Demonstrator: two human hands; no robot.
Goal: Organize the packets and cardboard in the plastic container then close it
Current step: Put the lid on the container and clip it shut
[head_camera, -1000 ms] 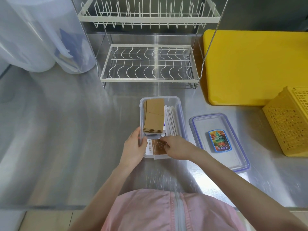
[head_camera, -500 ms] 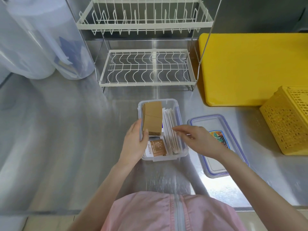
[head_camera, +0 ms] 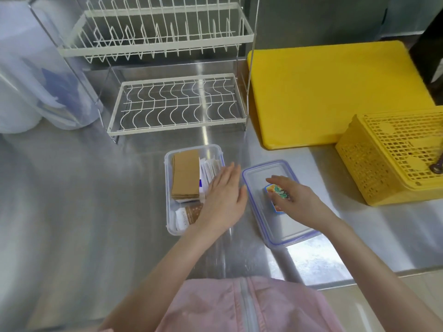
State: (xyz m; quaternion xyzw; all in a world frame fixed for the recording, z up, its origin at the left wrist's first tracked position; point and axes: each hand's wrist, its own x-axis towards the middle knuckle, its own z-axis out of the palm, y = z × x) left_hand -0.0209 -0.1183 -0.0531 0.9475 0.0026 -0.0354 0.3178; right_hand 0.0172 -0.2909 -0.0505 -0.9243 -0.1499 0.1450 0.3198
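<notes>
Both hands are flat and empty: left hand (head_camera: 224, 200) over the clear rectangular plastic container (head_camera: 169, 213), right hand (head_camera: 296, 200) on its blue-rimmed lid (head_camera: 260, 212). Risk: upright white packets (head_camera: 211, 171) may jam the lid.

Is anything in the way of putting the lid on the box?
Yes. The left hand lies over the plastic container's right side. The lid sits beside it, under the right hand.
</notes>
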